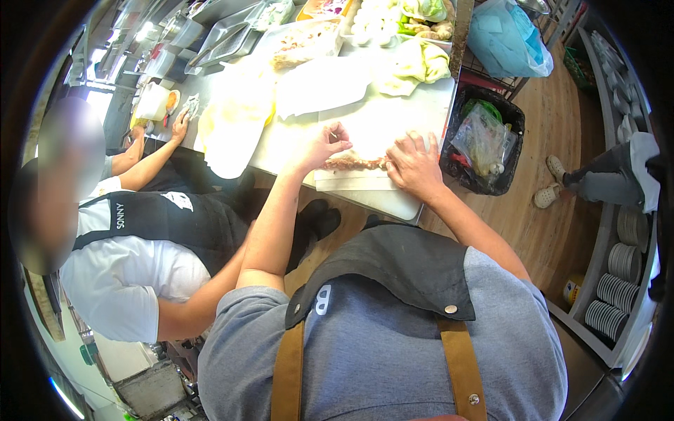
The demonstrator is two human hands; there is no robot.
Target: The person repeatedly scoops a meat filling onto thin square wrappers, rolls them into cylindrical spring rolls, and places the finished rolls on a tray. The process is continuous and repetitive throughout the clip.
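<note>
A reddish-brown strip of minced filling (351,163) lies along a pale, flat sheet (357,179) near the front edge of the white work surface (402,203). Above the strip's left end is my left hand (324,149), its thumb and fingertips pinched together. Whatever is in that pinch is too small to make out. My right hand (415,167) rests at the strip's right end, fingers bent over it and thumb against the filling. Glare washes out the sheet's edges. Behind my hands lie a white sheet (319,88) and pale green cabbage leaves (414,67).
A tray of filling (302,41) and vegetables (425,24) stand at the back. On the right are a black-lined bin (516,165), a blue bag (507,42) and shelves of plates (621,281). A co-worker (140,245) is close on my left; another person's legs (604,175) show right.
</note>
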